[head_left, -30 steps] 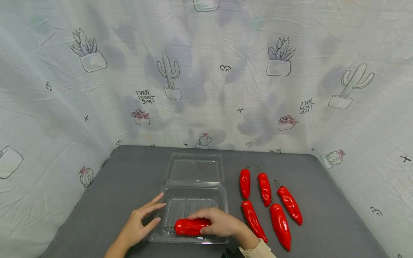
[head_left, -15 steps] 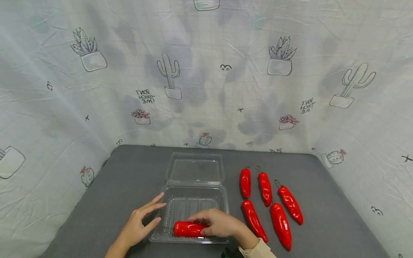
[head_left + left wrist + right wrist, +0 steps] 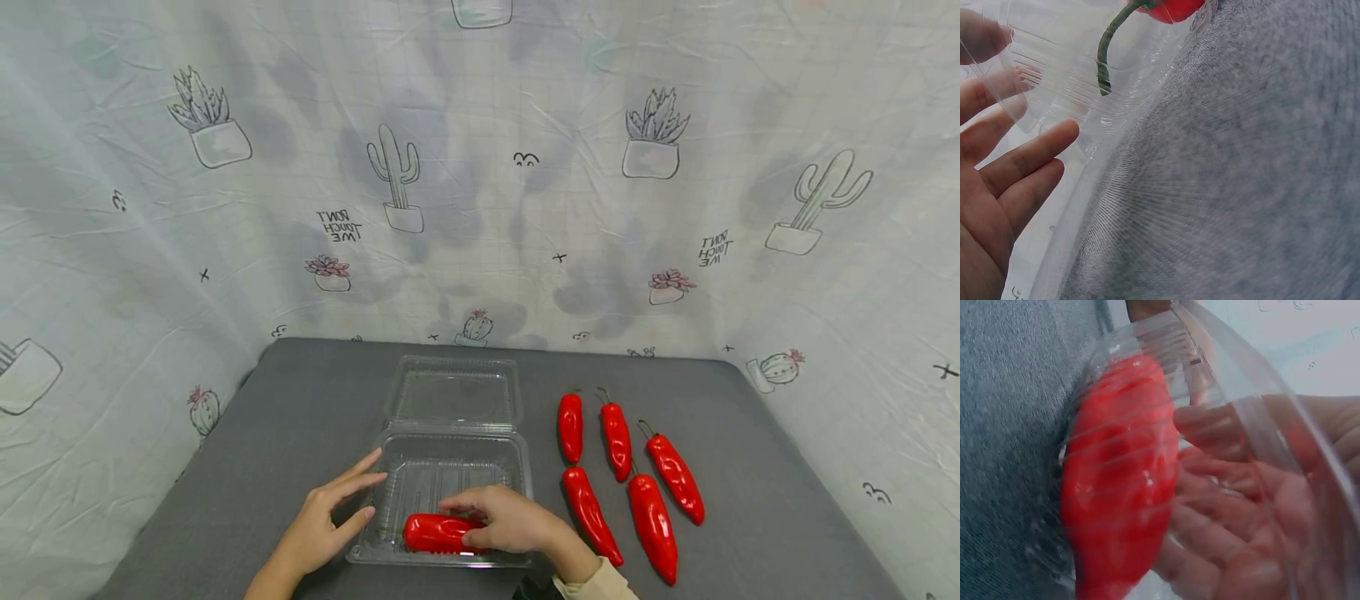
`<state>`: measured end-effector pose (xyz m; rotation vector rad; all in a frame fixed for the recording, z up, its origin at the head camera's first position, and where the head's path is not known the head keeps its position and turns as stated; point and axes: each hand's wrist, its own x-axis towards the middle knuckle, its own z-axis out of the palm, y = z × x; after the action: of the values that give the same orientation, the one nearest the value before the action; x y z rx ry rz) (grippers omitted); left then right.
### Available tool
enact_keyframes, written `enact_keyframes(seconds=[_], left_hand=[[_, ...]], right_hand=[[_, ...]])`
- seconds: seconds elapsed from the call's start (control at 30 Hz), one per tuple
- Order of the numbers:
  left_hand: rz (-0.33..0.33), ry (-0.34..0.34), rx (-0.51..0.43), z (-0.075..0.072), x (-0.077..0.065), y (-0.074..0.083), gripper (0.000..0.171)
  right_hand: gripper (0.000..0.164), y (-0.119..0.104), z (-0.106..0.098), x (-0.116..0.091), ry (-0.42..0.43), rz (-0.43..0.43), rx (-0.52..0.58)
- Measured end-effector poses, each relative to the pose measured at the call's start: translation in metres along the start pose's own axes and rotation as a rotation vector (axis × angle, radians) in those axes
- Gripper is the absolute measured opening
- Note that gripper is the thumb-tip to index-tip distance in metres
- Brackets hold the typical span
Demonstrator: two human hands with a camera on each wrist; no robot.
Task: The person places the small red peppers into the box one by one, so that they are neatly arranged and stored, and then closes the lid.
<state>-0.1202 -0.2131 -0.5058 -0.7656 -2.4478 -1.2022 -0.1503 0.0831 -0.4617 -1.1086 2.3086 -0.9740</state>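
Note:
A long red pepper (image 3: 432,533) lies sideways along the near side of a clear plastic clamshell box (image 3: 517,454), its green stem (image 3: 1105,56) pointing left. My right hand (image 3: 506,518) reaches in from the right and holds this pepper, thumb on the near side and fingers on the far side. Through the clear wall in the right wrist view, the fingers (image 3: 1210,428) lie against the red pepper (image 3: 1119,469). At the box's left rim, my left hand (image 3: 326,515) has its fingers spread and extended, fingertips right at the clear wall (image 3: 1054,62).
The box's lid (image 3: 453,392) is folded back flat behind it. Several more red peppers (image 3: 652,521) lie in two rows to the right on the grey tabletop (image 3: 322,392). A pale curtain (image 3: 480,208) printed with cacti surrounds the table at the back and sides.
The red pepper under my right hand has settled slightly lower and left, toward the near wall of the box. The right hand has barely shifted, and the left hand stays put.

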Motion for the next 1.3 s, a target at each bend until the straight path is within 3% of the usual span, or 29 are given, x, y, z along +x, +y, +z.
enact_keyframes(seconds=[0.2, 0.33, 0.43, 0.57, 0.7, 0.8, 1.0, 1.3], left_hand=[[0.046, 0.029, -0.001, 0.001, 0.000, 0.000, 0.042], [0.065, 0.050, 0.006, 0.003, -0.001, -0.003, 0.044], [0.059, 0.053, 0.019, 0.004, -0.002, -0.006, 0.045], [0.051, 0.051, 0.031, 0.003, -0.002, -0.005, 0.044], [0.065, 0.055, 0.028, 0.003, -0.002, -0.005, 0.045], [0.085, 0.060, 0.024, 0.004, -0.001, -0.006, 0.046], [0.079, 0.056, 0.025, 0.005, -0.002, -0.005, 0.046], [0.080, 0.025, 0.019, 0.002, -0.001, -0.004, 0.045]], right_hand=[[0.044, -0.001, 0.006, 0.002, 0.079, -0.032, -0.167], [0.045, -0.003, 0.008, 0.001, 0.140, -0.023, -0.178], [0.047, -0.002, 0.010, -0.001, 0.196, -0.031, -0.119], [0.047, 0.000, 0.010, -0.003, 0.261, -0.092, 0.067], [0.047, 0.000, 0.005, -0.005, 0.288, -0.156, 0.258], [0.046, -0.001, 0.000, -0.008, 0.296, -0.167, 0.326], [0.047, -0.004, -0.012, -0.018, 0.331, -0.127, 0.329], [0.047, 0.007, -0.034, -0.046, 0.502, -0.109, 0.256]])
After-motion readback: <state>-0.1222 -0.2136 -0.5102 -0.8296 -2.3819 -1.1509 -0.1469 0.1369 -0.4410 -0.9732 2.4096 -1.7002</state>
